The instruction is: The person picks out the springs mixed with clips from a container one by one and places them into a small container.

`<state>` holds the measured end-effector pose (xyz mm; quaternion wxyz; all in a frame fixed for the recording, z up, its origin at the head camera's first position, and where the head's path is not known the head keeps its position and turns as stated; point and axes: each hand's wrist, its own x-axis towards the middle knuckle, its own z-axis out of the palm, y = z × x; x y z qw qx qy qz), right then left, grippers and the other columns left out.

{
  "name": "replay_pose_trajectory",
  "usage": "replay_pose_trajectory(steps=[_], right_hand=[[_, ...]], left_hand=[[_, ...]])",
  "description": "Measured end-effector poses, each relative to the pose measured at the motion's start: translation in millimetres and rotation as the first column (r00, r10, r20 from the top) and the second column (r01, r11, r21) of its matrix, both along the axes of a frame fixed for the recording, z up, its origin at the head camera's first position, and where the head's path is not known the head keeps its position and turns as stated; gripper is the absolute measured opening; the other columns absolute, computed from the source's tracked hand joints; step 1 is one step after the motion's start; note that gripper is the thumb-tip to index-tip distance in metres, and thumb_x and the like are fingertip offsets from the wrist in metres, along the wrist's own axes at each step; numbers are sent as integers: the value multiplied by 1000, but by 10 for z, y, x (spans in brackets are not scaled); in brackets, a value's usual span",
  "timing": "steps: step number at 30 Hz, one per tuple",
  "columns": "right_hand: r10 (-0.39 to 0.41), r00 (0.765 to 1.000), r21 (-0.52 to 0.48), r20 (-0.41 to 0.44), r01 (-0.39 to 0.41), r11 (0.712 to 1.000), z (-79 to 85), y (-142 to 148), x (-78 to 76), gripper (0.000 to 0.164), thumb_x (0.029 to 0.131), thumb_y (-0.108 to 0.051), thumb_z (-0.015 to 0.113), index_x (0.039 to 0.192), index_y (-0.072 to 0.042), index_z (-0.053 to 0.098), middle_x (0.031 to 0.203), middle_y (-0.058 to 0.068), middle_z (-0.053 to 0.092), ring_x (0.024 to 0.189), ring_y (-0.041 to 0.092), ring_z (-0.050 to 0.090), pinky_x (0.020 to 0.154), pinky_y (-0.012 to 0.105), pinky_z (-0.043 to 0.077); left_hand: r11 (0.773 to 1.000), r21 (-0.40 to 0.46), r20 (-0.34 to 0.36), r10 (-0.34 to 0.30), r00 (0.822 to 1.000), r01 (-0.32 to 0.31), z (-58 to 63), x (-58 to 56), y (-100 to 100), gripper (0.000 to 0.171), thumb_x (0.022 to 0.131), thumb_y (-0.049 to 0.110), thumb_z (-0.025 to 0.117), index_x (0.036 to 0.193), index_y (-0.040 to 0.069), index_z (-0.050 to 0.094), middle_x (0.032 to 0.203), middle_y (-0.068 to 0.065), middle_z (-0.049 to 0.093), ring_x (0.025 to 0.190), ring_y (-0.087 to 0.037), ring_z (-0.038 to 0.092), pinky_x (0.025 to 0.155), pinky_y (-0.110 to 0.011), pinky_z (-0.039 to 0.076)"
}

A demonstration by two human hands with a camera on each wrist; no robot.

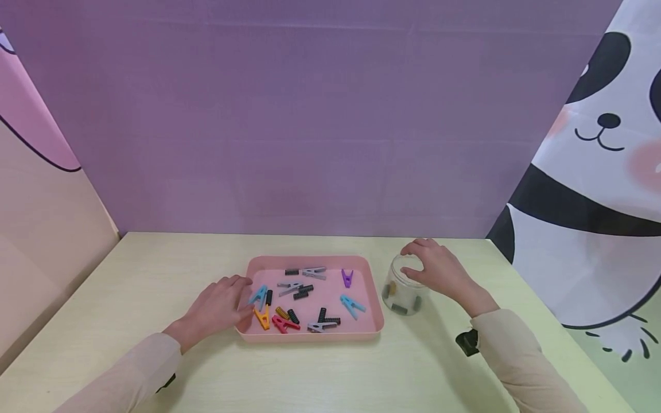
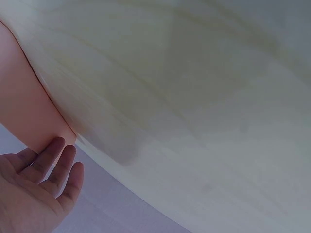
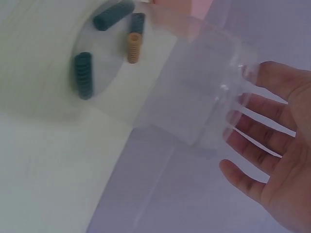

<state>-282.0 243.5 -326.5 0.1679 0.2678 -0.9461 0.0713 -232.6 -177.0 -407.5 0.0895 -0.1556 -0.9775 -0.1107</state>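
Note:
At the left end of a pink tray (image 1: 330, 338), my left hand (image 1: 219, 304) touches the rim with relaxed, spread fingers. The left wrist view shows its fingertips against the tray's outer wall (image 2: 29, 107); the thumb is hidden there. To the tray's right, my right hand (image 1: 439, 269) holds a clear jar (image 1: 405, 296) by its rim, thumb and fingers curved round it. The jar stands upright, with several dark coil springs (image 3: 83, 76) and a yellowish spring (image 3: 133, 47) at its bottom.
Scattered in the tray are plastic clothespins, including a purple clothespin (image 1: 347, 279), a light blue clothespin (image 1: 352, 306) and a red clothespin (image 1: 285, 324), among black and yellow springs (image 1: 282, 313). A purple backdrop (image 1: 330, 126) rises behind the table (image 1: 258, 378).

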Motion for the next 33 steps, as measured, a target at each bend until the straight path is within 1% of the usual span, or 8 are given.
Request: replay_pose_trajectory(steps=[6,11,16,21,25,29,33], right_hand=[[36,999,-2,-38,-36,999,102,-111,39,30,76,-20,70,102,-5,63,100,9,61,93,28,58,76,45,49],[71,996,15,-50,-71,997,121,-253,84,30,76,-21,71,101,-6,64,99,7,62,91,26,58,74,42,49],[101,993,40,-52,-99,994,72,-390,140,28,74,-21,73,98,-8,65,97,5,64,85,22,56,69,37,48],[136,990,70,-34,-134,989,-3,-513,184,28,73,-20,74,97,-9,65,97,4,64,86,21,56,67,36,47],[167,986,85,-11,-165,983,-78,-583,212,27,73,-20,74,97,-10,65,95,2,63,88,20,56,69,36,47],[168,986,93,12,-168,981,-156,-635,240,27,73,-23,74,96,-12,65,96,0,63,90,19,55,73,36,45],[188,982,100,18,-189,977,-234,-686,261,28,71,-23,76,95,-13,65,96,-1,64,89,18,56,72,34,46]], left_hand=[[1000,-6,-9,-3,1000,3,-4,0,-3,54,78,36,64,120,4,54,120,-12,58,105,-29,56,87,-46,48],[1000,-5,-4,1,1000,-1,-1,4,-5,54,78,36,64,121,5,53,121,-12,57,106,-30,55,88,-47,48],[1000,-2,11,5,1000,-5,4,4,-1,54,78,36,64,121,5,53,121,-12,57,106,-30,55,89,-47,47],[1000,7,13,5,1000,-5,10,8,8,54,77,35,65,121,5,53,120,-12,57,106,-30,55,87,-47,48],[1000,3,9,7,1000,-7,10,8,11,54,77,36,65,120,5,53,120,-12,57,105,-30,55,87,-47,48],[1000,3,10,10,1000,-10,8,4,10,54,77,36,65,120,5,53,121,-12,57,106,-30,55,88,-47,48],[1000,1,7,7,1000,-8,0,0,6,55,77,36,65,121,5,53,121,-12,57,107,-30,55,88,-47,48]])
